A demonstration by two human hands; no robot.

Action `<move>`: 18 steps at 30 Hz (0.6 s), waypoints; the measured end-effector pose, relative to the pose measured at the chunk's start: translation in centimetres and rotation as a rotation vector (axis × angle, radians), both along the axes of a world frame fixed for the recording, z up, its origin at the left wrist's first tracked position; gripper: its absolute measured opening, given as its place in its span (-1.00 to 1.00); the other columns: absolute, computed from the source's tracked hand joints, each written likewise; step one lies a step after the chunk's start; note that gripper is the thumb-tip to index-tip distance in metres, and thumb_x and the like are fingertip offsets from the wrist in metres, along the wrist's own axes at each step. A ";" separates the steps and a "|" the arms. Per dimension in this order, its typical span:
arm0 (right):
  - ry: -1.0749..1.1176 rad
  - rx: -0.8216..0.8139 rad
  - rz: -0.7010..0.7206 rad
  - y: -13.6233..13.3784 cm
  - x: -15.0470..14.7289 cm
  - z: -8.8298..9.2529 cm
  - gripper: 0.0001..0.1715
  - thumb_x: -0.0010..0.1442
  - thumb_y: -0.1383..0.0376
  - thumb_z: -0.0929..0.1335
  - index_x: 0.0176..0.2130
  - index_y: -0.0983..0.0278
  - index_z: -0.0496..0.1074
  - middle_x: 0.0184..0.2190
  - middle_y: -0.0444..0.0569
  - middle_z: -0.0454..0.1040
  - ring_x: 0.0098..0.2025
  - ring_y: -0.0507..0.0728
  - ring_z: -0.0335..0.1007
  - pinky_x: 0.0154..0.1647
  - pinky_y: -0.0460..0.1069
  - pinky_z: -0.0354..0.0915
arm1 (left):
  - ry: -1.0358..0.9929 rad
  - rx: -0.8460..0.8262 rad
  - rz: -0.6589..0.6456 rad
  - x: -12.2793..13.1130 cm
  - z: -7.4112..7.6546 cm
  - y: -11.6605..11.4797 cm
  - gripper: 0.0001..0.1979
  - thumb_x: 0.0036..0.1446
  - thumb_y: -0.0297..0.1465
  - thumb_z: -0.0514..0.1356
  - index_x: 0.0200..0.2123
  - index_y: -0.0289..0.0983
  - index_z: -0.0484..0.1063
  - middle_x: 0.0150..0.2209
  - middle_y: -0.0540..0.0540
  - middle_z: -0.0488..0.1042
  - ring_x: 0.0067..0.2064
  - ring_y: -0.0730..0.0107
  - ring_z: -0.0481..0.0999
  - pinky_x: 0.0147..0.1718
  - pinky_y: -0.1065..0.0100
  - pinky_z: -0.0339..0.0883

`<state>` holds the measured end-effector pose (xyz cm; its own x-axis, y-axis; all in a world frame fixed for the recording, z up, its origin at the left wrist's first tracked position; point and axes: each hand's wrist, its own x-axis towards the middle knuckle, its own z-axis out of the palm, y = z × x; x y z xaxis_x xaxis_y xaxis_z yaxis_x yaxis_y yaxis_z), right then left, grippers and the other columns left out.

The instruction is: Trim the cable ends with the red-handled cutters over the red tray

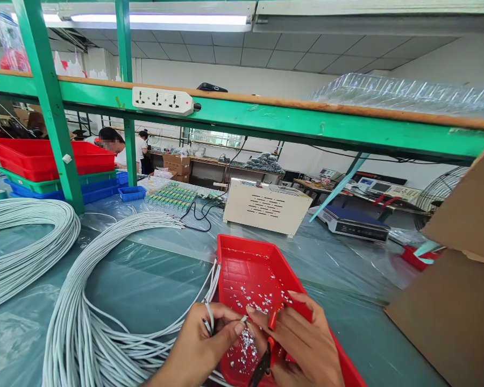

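My left hand (pixel 204 344) pinches a thin white cable (pixel 244 319) between thumb and fingers, its end pointing at my right hand. A loop of white cable also passes round the left fingers. In the palm of my right hand (pixel 306 341) are red-handled pliers (pixel 271 344), their dark metal part pointing down toward me. The right thumb and fingertip are at the cable's end, touching or very close to it. Both hands are over a red tray (pixel 246 248) with small silvery scraps (pixel 246 346) scattered on its bottom.
A large bundle of white cables (pixel 76 301) curves along the left, beside another coil (pixel 32 252). Behind the tray stand a cream metal box (pixel 268 207) and green circuit boards (pixel 171 194). Cardboard (pixel 447 312) stands at right. A green shelf beam (pixel 266 121) crosses above.
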<state>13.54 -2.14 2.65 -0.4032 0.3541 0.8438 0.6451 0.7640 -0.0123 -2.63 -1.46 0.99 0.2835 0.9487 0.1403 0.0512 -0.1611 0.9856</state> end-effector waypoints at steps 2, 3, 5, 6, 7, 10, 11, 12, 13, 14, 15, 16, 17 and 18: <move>0.006 0.012 -0.017 -0.2 0.0 -0.1 -0.57 -0.02 0.54 0.25 -0.13 0.26 0.34 -0.54 -0.16 0.35 -0.51 -0.02 0.21 -0.09 0.16 -0.02 | 0.031 0.029 0.033 0.1 0.2 0.0 -0.69 -0.02 -0.25 0.12 -0.43 -0.45 0.38 -0.44 -0.18 0.38 -0.39 0.38 0.31 -0.37 0.39 0.17; 0.018 0.025 -0.029 -0.3 -0.1 -0.2 -0.61 -0.01 0.53 0.25 -0.16 0.25 0.36 -0.53 -0.16 0.36 -0.50 -0.01 0.22 -0.08 0.15 -0.03 | 0.050 0.042 0.035 0.1 0.3 -0.1 -0.69 -0.02 -0.26 0.12 -0.44 -0.45 0.39 -0.45 -0.19 0.38 -0.39 0.37 0.31 -0.37 0.39 0.17; 0.024 0.072 -0.065 -0.4 -0.3 -0.2 -0.69 0.03 0.50 0.25 -0.22 0.25 0.39 -0.52 -0.17 0.38 -0.48 -0.01 0.24 -0.08 0.12 -0.03 | 0.060 0.052 0.032 0.1 0.5 0.0 -0.70 -0.03 -0.26 0.12 -0.45 -0.45 0.40 -0.47 -0.18 0.38 -0.40 0.37 0.31 -0.38 0.39 0.17; 0.007 0.110 -0.088 -0.5 -0.4 -0.2 -0.72 0.06 0.50 0.24 -0.25 0.24 0.40 -0.52 -0.17 0.39 -0.47 -0.01 0.26 -0.08 0.11 -0.03 | 0.056 0.046 0.028 0.1 0.6 0.0 -0.70 -0.03 -0.26 0.12 -0.45 -0.45 0.41 -0.47 -0.18 0.39 -0.41 0.38 0.31 -0.40 0.40 0.17; -0.018 0.151 -0.116 -0.6 -0.5 -0.2 -0.75 0.08 0.49 0.23 -0.27 0.25 0.40 -0.52 -0.17 0.40 -0.47 -0.01 0.26 -0.09 0.09 -0.02 | 0.049 0.037 0.028 0.1 0.6 0.0 -0.69 -0.04 -0.26 0.12 -0.45 -0.46 0.41 -0.47 -0.18 0.39 -0.42 0.39 0.30 -0.41 0.40 0.17; -0.084 0.241 -0.191 -0.6 -0.8 -0.3 -0.79 0.15 0.47 0.20 -0.32 0.29 0.39 -0.55 -0.18 0.40 -0.50 -0.04 0.26 -0.11 0.04 0.00 | 0.037 0.008 0.018 0.0 0.4 0.1 -0.69 -0.04 -0.26 0.13 -0.44 -0.47 0.41 -0.47 -0.19 0.39 -0.43 0.40 0.30 -0.43 0.42 0.17; -0.090 0.252 -0.208 -0.6 -0.9 -0.4 -0.79 0.16 0.46 0.19 -0.32 0.30 0.38 -0.56 -0.17 0.39 -0.50 -0.04 0.26 -0.11 0.03 0.00 | 0.040 0.005 0.012 0.0 0.2 0.1 -0.69 -0.04 -0.27 0.13 -0.44 -0.46 0.41 -0.47 -0.18 0.39 -0.43 0.41 0.30 -0.43 0.42 0.17; -0.090 0.258 -0.218 -0.5 -1.0 -0.5 -0.79 0.17 0.44 0.18 -0.33 0.31 0.37 -0.56 -0.17 0.39 -0.50 -0.04 0.26 -0.10 0.03 0.01 | 0.046 0.016 0.034 0.0 0.1 0.0 -0.71 -0.04 -0.28 0.13 -0.43 -0.46 0.41 -0.47 -0.18 0.39 -0.43 0.41 0.30 -0.43 0.43 0.17; -0.085 0.261 -0.227 -0.5 -1.0 -0.7 -0.79 0.18 0.44 0.17 -0.34 0.31 0.36 -0.57 -0.16 0.38 -0.49 -0.03 0.26 -0.09 0.03 0.01 | 0.060 0.047 0.073 0.1 -0.1 0.0 -0.73 -0.03 -0.29 0.13 -0.43 -0.45 0.41 -0.47 -0.16 0.38 -0.44 0.43 0.30 -0.44 0.44 0.17; -0.073 0.270 -0.234 -0.4 -1.1 -1.0 -0.79 0.17 0.44 0.16 -0.34 0.30 0.35 -0.57 -0.15 0.38 -0.47 -0.02 0.27 -0.08 0.03 0.01 | 0.088 0.101 0.116 0.1 -0.2 -0.2 -0.75 -0.02 -0.31 0.12 -0.43 -0.43 0.41 -0.50 -0.14 0.36 -0.46 0.46 0.28 -0.46 0.46 0.16; -0.064 0.270 -0.233 -0.3 -1.2 -1.3 -0.80 0.16 0.44 0.17 -0.35 0.30 0.34 -0.57 -0.14 0.37 -0.46 -0.01 0.28 -0.08 0.04 0.01 | 0.125 0.176 0.162 0.1 -0.3 -0.3 -0.77 -0.01 -0.32 0.11 -0.45 -0.41 0.42 -0.53 -0.11 0.34 -0.49 0.49 0.26 -0.50 0.48 0.13; -0.055 0.259 -0.230 -0.2 -1.3 -1.6 -0.83 0.13 0.44 0.18 -0.37 0.31 0.32 -0.56 -0.12 0.37 -0.45 0.00 0.28 -0.09 0.05 0.02 | 0.162 0.256 0.199 0.2 -0.3 -0.4 -0.78 0.01 -0.34 0.10 -0.47 -0.40 0.43 -0.57 -0.08 0.31 -0.53 0.51 0.23 -0.53 0.49 0.10; -0.041 0.232 -0.223 -0.2 -1.4 -1.8 -0.87 0.10 0.45 0.19 -0.39 0.31 0.29 -0.56 -0.11 0.37 -0.46 0.01 0.28 -0.10 0.06 0.02 | 0.193 0.328 0.217 0.3 -0.3 -0.6 -0.78 0.02 -0.35 0.09 -0.50 -0.38 0.43 -0.61 -0.06 0.29 -0.55 0.52 0.21 -0.56 0.50 0.07; -0.019 0.188 -0.213 -0.2 -1.6 -2.1 -0.89 0.07 0.46 0.19 -0.39 0.31 0.27 -0.56 -0.11 0.36 -0.47 0.01 0.27 -0.12 0.08 0.02 | 0.213 0.381 0.220 0.3 -0.2 -0.8 -0.77 0.04 -0.36 0.07 -0.52 -0.38 0.43 -0.63 -0.06 0.27 -0.57 0.53 0.19 -0.58 0.50 0.04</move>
<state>11.98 -2.33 0.56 -0.3528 0.2707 0.8957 0.7902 0.5988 0.1303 -2.29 -2.21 0.81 0.1420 0.8816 0.4501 0.3184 -0.4712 0.8225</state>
